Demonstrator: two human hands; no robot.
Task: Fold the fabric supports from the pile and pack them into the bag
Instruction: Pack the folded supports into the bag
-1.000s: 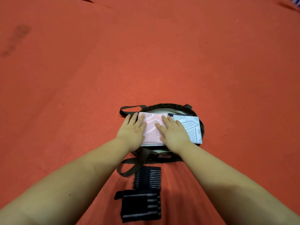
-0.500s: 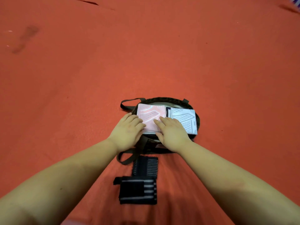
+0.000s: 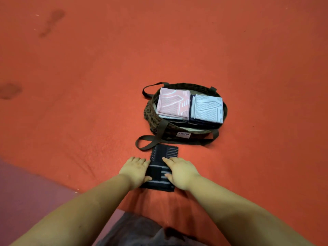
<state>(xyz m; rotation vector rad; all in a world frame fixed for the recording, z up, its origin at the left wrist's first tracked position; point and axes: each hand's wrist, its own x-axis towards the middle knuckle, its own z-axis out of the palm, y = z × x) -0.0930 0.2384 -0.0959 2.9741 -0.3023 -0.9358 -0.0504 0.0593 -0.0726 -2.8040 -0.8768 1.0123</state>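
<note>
While both the left hand (image 3: 136,170) and right hand (image 3: 180,173) press flat, fingers spread, on the black support (image 3: 159,172), the bag (image 3: 154,119) sits at twelve o'clock.

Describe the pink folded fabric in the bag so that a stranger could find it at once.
On the orange-red cloth surface sits a round leopard-print fabric bag with olive straps. Two folded stacks lie inside it; the pink folded fabric support tops the left one. Its neighbour on the right, a pale blue-grey folded fabric support, has the same mesh pattern.
</note>
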